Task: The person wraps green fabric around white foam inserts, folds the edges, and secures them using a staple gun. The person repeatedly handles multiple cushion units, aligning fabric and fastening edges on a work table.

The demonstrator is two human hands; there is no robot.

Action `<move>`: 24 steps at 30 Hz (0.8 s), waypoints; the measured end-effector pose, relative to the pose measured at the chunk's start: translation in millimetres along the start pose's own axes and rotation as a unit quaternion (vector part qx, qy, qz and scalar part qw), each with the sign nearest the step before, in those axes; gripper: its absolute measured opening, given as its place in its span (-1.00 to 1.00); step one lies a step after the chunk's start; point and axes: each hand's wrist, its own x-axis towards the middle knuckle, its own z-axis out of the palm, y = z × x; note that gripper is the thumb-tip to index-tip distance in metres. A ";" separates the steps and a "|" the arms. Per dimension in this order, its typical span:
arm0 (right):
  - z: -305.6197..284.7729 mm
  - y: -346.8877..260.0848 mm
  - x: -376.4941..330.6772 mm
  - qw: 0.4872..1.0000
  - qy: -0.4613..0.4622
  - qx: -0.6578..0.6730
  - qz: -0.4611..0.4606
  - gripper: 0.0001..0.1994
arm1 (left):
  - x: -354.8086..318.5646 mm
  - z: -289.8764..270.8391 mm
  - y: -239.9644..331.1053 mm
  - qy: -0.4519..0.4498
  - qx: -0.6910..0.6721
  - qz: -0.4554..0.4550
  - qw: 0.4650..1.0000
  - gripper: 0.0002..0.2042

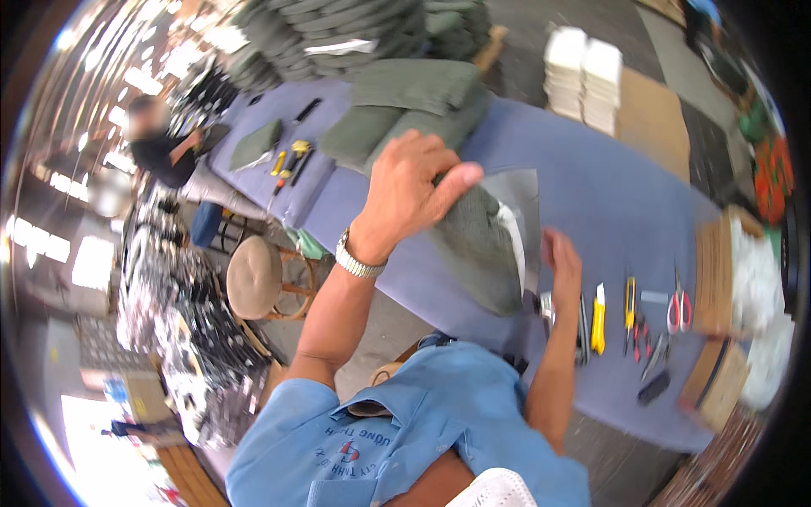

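Olive-green cloth (477,245) on a purple-blue table (608,194).

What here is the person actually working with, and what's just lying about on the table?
In use:
left hand gripping the green-grey fabric piece
right hand beside that piece

Lying about:
yellow utility knife
red-handled scissors
folded green fabric stack
white stacks
round stool

Open brown cardboard boxes (716,279) of white pieces at the table's right end; white label (340,47) on stacked green fabric.
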 end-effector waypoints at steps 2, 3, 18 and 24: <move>-8.9 32.6 -27.0 0.997 -0.015 -0.073 0.023 -0.55 | -21.6 -14.5 -11.9 0.001 -0.065 0.019 0.998 -0.56; -11.1 62.4 -30.8 0.995 0.003 -0.080 0.058 -0.57 | -31.3 -25.9 -14.1 0.002 -0.095 0.034 0.995 -0.52; 47.2 95.4 53.4 0.993 0.049 0.014 0.107 -0.44 | -178.9 -38.3 -32.1 0.175 -0.056 -0.339 0.923 -0.45; 2.3 -64.0 165.1 0.974 0.029 -0.195 -0.116 -0.55 | -179.3 57.7 -19.0 0.350 -0.334 -0.382 0.788 -0.54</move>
